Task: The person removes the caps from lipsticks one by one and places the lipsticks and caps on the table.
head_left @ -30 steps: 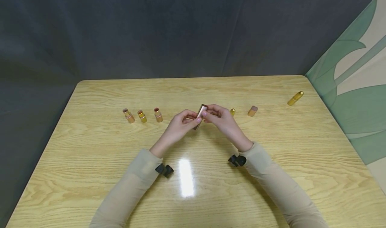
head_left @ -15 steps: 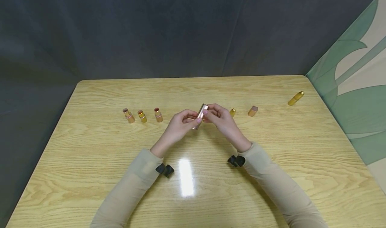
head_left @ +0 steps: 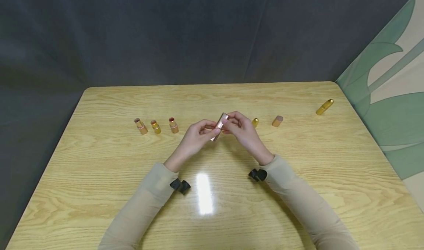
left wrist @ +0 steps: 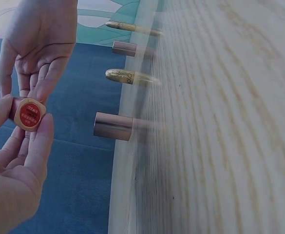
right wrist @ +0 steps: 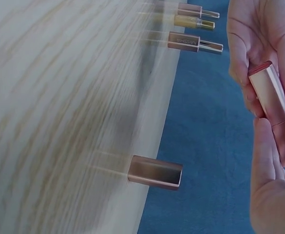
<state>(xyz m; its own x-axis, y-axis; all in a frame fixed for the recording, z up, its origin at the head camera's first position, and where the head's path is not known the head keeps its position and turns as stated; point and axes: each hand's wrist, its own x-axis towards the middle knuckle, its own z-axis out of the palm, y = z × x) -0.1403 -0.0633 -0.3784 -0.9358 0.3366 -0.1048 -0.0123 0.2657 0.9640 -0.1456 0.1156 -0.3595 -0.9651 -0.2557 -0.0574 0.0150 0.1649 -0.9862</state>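
Between my two hands is a rose-gold lipstick tube point(head_left: 220, 126), tilted above the table, with a seam partway along it in the right wrist view. My left hand point(head_left: 196, 136) pinches its lower end, where a red label point(left wrist: 30, 114) shows in the left wrist view. The fingers and thumb of my right hand point(head_left: 244, 131) grip the upper part. Left of the hands stand three uncapped lipsticks: a rose-gold one point(head_left: 141, 126), a gold one point(head_left: 156, 127) and another rose-gold one point(head_left: 173, 125).
Beyond my right hand stand a gold rounded cap point(head_left: 255, 122), a rose-gold cap point(head_left: 277, 121) and a gold bullet-shaped tube point(head_left: 324, 107). Another rose-gold cap point(right wrist: 155, 172), hidden in the head view, stands near the hands. A dark curtain point(head_left: 198, 36) hangs behind the wooden table point(head_left: 99, 161).
The held lipstick tube has turned slightly, so its shiny face now catches the light. Both hands keep hold of it and have barely shifted. The things on the table have not moved.
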